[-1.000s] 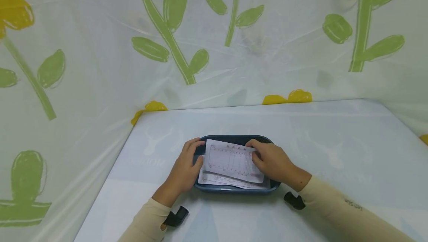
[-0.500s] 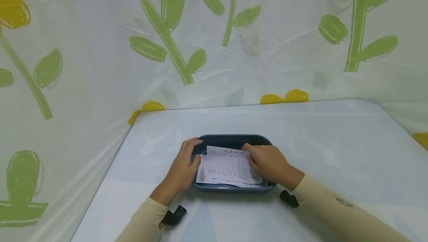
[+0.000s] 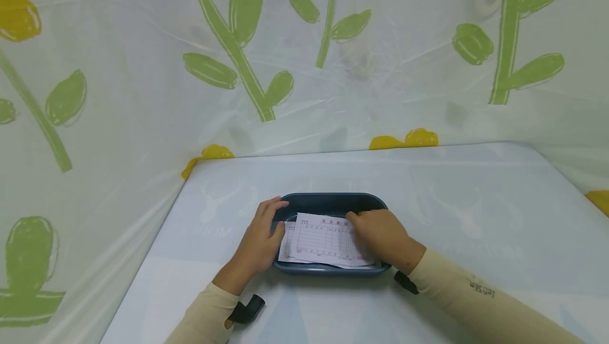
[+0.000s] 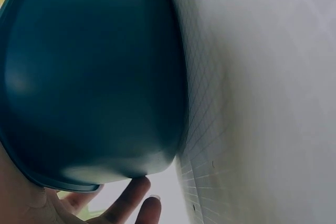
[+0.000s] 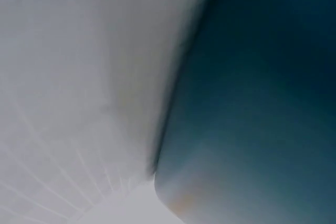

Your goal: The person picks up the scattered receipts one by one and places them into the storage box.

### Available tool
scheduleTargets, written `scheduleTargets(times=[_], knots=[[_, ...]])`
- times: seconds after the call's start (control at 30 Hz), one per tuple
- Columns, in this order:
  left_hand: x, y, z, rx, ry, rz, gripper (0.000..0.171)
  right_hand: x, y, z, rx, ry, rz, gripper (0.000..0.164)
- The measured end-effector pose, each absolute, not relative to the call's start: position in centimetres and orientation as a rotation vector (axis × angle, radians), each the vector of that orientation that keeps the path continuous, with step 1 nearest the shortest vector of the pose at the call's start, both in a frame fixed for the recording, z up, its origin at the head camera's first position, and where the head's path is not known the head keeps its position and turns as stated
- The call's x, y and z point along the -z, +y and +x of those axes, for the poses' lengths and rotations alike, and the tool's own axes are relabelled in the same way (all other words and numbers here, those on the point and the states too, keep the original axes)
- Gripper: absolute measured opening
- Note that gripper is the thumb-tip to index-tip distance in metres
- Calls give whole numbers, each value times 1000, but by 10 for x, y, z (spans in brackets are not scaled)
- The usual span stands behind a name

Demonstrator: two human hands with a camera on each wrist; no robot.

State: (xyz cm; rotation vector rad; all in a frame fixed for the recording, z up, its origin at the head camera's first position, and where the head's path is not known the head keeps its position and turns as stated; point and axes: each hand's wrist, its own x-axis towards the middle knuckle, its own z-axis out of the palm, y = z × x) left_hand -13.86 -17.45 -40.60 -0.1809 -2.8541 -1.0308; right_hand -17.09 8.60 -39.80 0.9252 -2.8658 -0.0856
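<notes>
A dark blue plastic tub (image 3: 328, 271) stands on the table with several printed paper forms inside. The top form (image 3: 316, 238), a white sheet with a ruled table, lies slightly askew over other sheets (image 3: 284, 251). My left hand (image 3: 258, 237) holds the tub's left end, thumb at the inside of the rim; in the left wrist view its fingers (image 4: 127, 199) touch the outer wall. My right hand (image 3: 383, 235) reaches over the right rim and pinches the right end of the top form. Its fingertips are hidden, and the right wrist view shows only the tub wall (image 5: 252, 119).
A pale, faintly patterned cloth covers the table (image 3: 466, 201). Behind it hangs a white curtain (image 3: 404, 95) printed with green stems and yellow flowers. Black wrist mounts (image 3: 247, 309) sit on both forearms, close to the tabletop.
My right hand has brought the raised top form down toward the near side, so it lies flatter on the stack. More of the tub's far inner wall shows. The left hand keeps its place.
</notes>
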Motion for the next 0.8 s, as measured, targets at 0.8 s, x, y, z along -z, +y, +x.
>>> scheduleTargets(times=[0.8], knots=[[406,-186,-137,1098,-2791,-257,47,373,118,-163,-831,-2724,778,26]])
